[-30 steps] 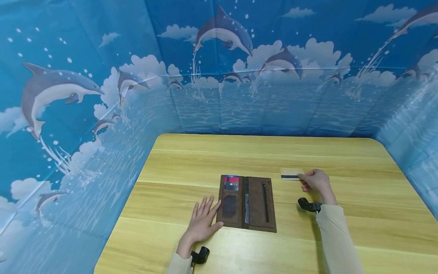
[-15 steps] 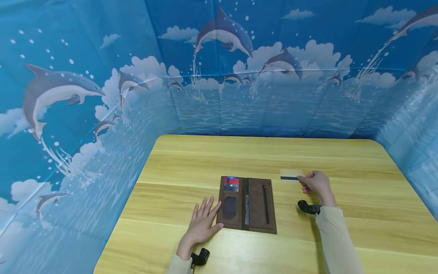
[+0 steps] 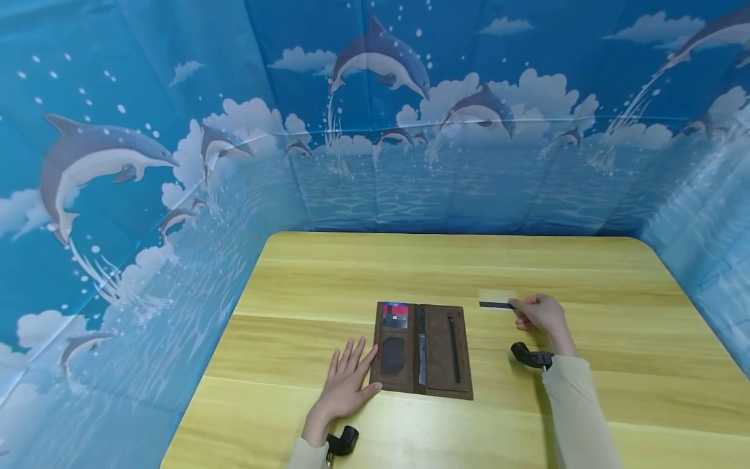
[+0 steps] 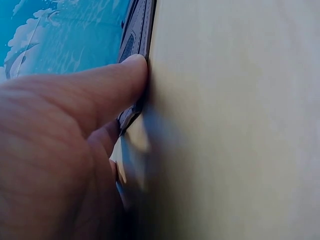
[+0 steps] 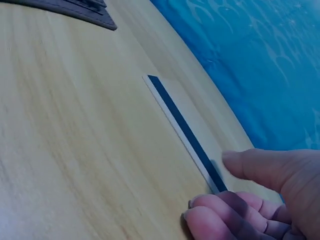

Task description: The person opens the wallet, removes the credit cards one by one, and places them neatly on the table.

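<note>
A brown long wallet (image 3: 439,365) lies unfolded on the table. A red-and-dark card (image 3: 396,316) sits in its upper left slot. My left hand (image 3: 342,391) rests at the wallet's left side with fingers spread, and in the left wrist view the thumb (image 4: 130,75) touches the wallet's edge. To the right of the wallet, my right hand (image 3: 543,314) pinches the right end of a pale card (image 3: 495,304) with a dark stripe. The right wrist view shows this card (image 5: 182,130) at or just above the tabletop; I cannot tell which. Its gripped end is partly hidden by the fingers.
The wood-patterned table (image 3: 351,267) has rounded far corners. A blue curtain (image 3: 375,182) printed with dolphins stands behind it and along its sides. Each wrist wears a small black device, such as the right one (image 3: 530,355).
Both hands keep nearly the same places, and the right hand still pinches the pale card. The whole view has shifted very slightly.
</note>
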`<move>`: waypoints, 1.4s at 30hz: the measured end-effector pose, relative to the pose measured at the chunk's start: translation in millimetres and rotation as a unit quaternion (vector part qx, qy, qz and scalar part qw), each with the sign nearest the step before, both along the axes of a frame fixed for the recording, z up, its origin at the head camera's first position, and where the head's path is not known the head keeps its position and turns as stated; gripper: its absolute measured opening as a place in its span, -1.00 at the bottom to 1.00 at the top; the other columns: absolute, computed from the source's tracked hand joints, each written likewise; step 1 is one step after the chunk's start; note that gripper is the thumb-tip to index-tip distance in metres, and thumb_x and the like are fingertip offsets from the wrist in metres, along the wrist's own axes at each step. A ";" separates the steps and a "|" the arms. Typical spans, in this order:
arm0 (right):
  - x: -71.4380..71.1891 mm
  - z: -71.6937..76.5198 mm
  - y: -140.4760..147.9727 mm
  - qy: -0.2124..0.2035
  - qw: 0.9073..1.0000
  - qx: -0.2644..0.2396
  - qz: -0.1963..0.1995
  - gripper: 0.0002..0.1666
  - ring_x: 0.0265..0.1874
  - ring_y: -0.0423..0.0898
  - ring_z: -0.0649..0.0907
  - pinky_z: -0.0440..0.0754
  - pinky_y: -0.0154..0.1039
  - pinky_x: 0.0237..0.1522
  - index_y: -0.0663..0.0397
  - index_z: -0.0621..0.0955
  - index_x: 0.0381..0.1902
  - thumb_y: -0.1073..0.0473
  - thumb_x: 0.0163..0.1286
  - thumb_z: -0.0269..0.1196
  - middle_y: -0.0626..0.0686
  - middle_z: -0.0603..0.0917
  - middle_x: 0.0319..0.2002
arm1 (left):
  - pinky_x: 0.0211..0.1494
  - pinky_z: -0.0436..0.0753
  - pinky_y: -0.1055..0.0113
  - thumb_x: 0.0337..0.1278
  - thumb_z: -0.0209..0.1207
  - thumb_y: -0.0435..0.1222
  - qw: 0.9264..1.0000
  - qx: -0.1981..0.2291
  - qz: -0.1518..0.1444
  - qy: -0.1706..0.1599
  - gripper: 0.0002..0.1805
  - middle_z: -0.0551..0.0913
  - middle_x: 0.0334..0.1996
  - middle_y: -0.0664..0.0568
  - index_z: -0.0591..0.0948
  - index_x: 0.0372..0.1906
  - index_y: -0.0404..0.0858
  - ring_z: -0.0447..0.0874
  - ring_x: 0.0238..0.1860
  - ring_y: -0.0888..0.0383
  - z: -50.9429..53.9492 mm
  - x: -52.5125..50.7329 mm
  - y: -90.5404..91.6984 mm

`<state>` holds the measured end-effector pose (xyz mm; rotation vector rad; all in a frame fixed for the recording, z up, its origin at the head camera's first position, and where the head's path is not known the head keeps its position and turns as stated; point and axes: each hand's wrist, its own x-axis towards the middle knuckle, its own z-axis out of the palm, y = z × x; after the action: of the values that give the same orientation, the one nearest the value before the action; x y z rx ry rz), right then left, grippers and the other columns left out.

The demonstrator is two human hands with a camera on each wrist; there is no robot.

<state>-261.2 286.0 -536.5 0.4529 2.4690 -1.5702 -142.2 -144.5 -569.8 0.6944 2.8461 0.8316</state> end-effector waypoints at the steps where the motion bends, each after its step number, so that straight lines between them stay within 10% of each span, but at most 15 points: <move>1: -0.5 -0.4 0.2 -0.001 1.000 -0.004 -0.002 -0.55 -0.62 -0.16 0.65 0.67 -0.27 -0.47 0.35 0.39 -0.20 0.01 0.36 0.20 0.07 0.60 -0.55 | 0.36 -0.45 -0.08 0.33 -0.02 0.04 1.000 -0.002 0.000 0.002 -0.26 -0.14 0.48 -0.20 0.10 0.49 -0.17 -0.36 0.45 -0.18 0.1 -0.1 -0.2; 11: 4.6 -1.8 -9.6 0.043 0.997 0.065 -0.019 -0.52 -0.61 -0.13 0.63 0.63 -0.31 -0.52 0.35 0.41 -0.23 -0.04 0.37 0.17 0.10 0.60 -0.53 | 0.37 -0.50 0.03 0.33 -0.06 0.09 1.000 -0.012 0.006 0.013 -0.26 -0.16 0.50 -0.12 0.08 0.50 -0.11 -0.39 0.47 -0.09 -7.1 -0.5 -0.9; 22: 0.8 7.9 -59.2 0.092 0.964 0.246 -0.031 -0.56 -0.49 0.08 0.55 0.38 -0.11 -0.56 0.19 0.49 -0.32 -0.13 0.33 0.15 0.14 0.58 -0.45 | 0.36 -0.50 0.02 0.34 -0.07 0.10 1.000 -0.015 0.009 0.013 -0.25 -0.17 0.50 -0.10 0.07 0.50 -0.10 -0.43 0.47 -0.04 -8.0 -2.5 -0.6; 33: -9.3 6.8 -152.4 0.252 0.934 0.192 0.164 -0.71 -0.65 -0.15 0.48 0.41 -0.25 -0.59 0.10 0.56 -0.48 0.02 0.26 0.31 -0.07 0.55 -0.61 | 0.36 -0.49 0.00 0.33 -0.06 0.10 1.000 -0.009 0.006 0.014 -0.25 -0.14 0.49 -0.15 0.08 0.49 -0.13 -0.40 0.46 -0.10 -5.4 -0.2 -2.2; 42: -7.3 3.5 -193.1 0.204 0.919 0.179 0.284 -0.66 -0.63 -0.20 0.43 0.38 -0.27 -0.54 0.01 0.59 -0.41 -0.10 0.10 0.42 -0.14 0.48 -0.60 | 0.37 -0.49 0.00 0.33 -0.08 0.12 1.000 -0.016 0.006 0.009 -0.25 -0.14 0.49 -0.13 0.08 0.50 -0.09 -0.40 0.47 -0.08 -4.4 -0.6 -1.0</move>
<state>-268.5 92.9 -532.9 -0.5761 2.8255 -1.0509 -142.8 -145.6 -574.1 0.6860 2.8753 0.7822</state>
